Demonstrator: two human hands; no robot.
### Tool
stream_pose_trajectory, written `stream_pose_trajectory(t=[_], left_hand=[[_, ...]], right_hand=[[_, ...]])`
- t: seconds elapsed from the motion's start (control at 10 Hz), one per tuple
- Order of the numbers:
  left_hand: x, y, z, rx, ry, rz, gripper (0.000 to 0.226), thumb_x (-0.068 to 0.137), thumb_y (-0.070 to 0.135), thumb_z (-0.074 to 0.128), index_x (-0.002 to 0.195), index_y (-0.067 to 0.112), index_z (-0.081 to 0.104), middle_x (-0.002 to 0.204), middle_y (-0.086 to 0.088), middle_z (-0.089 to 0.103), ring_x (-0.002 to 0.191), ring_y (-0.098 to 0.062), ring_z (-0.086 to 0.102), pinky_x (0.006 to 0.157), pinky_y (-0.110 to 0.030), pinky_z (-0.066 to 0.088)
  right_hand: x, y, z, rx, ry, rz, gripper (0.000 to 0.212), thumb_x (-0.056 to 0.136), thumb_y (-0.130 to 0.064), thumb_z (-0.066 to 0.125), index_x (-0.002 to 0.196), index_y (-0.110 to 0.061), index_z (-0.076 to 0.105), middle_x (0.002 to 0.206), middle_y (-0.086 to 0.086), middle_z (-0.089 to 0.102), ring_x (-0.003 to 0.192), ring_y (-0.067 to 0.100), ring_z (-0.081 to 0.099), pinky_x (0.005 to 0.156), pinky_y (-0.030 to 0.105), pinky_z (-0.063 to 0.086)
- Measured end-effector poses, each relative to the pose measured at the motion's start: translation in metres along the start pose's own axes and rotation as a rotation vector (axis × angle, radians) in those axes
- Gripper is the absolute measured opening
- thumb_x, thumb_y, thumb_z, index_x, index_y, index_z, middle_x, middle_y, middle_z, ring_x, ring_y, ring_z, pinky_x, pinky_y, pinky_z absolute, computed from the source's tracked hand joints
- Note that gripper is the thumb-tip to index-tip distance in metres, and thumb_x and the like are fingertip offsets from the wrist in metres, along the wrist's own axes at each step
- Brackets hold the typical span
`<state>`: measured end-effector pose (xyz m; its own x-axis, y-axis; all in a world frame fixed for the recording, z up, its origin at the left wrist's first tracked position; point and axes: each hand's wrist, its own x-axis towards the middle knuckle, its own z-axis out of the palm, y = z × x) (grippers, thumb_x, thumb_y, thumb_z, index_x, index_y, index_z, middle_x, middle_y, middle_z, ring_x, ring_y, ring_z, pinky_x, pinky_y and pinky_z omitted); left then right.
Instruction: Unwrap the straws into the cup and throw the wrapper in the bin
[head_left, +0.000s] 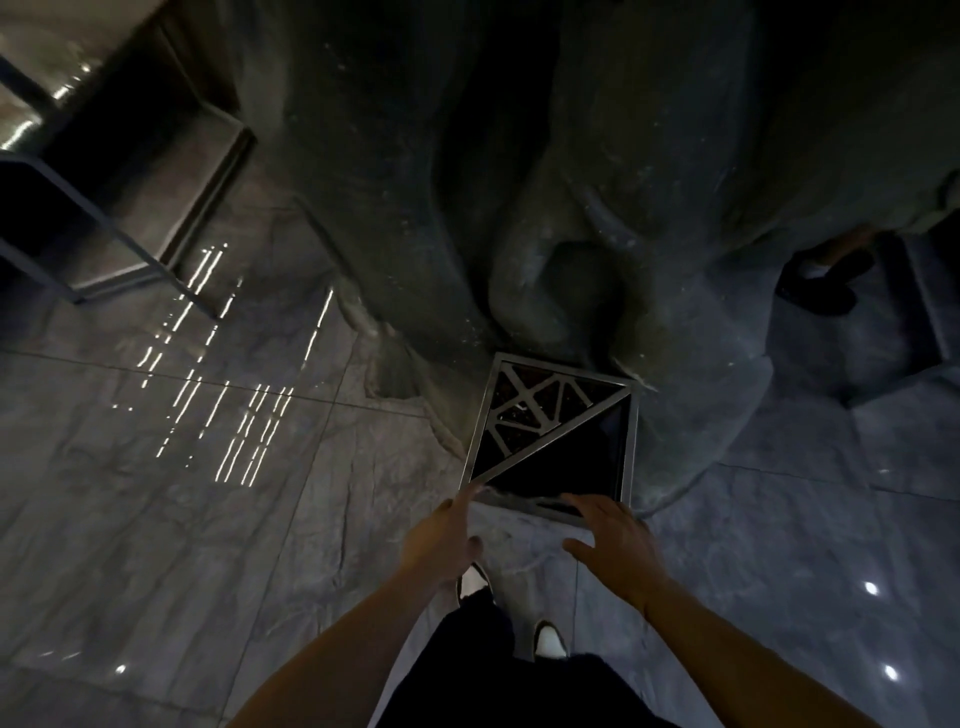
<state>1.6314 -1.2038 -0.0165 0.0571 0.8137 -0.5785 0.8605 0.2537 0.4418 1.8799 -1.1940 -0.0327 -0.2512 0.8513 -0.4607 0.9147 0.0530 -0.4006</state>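
The bin (553, 441) stands on the floor directly ahead of you, against the base of a large grey rock-like form (519, 182). Its top is a square metal frame split on the diagonal: the far-left half carries a lattice over dark material, the near-right half is an open black mouth.

No wrapper can be made out. The light is dim, and nothing pale shows in either hand, on the rim or in the opening. No cup and no straws are in view.

Your left hand (441, 540) reaches to the near-left corner of the frame, its forefinger extended to the rim; whether it touches cannot be told. It appears to grip nothing. Your right hand (613, 540) hovers just short of the near edge, palm down, fingers spread and slack, released.

Judgement: this is the disposal step, at or just after the drop. If a wrapper is pinched under the left fingers, it must go over the open half, not the latticed half. Otherwise the next move is to withdraw both hands and turn back toward the cup.

Your shoes (549, 640) stand on glossy grey floor (156, 519) tiles near the bin. A dark metal frame (130, 182) stands far left.
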Motion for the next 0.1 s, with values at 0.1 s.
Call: stream_pose_trajectory(t=[0.1], left_hand=[[-0.0141,-0.0042,0.0052,-0.045,0.064,-0.036,0.065,0.089,0.024,0.059,0.146,0.029,0.03,0.119,-0.008,0.061,0.103,-0.026,0.063,0.089,-0.042,0.053]], right_hand=[[-0.0009,0.0044,-0.0084,-0.033,0.025,-0.055,0.06,0.091,-0.049,0.051,0.146,-0.033,0.032,0.149,-0.003,0.041,0.129,0.019,0.043,0.104,0.037,0.042]])
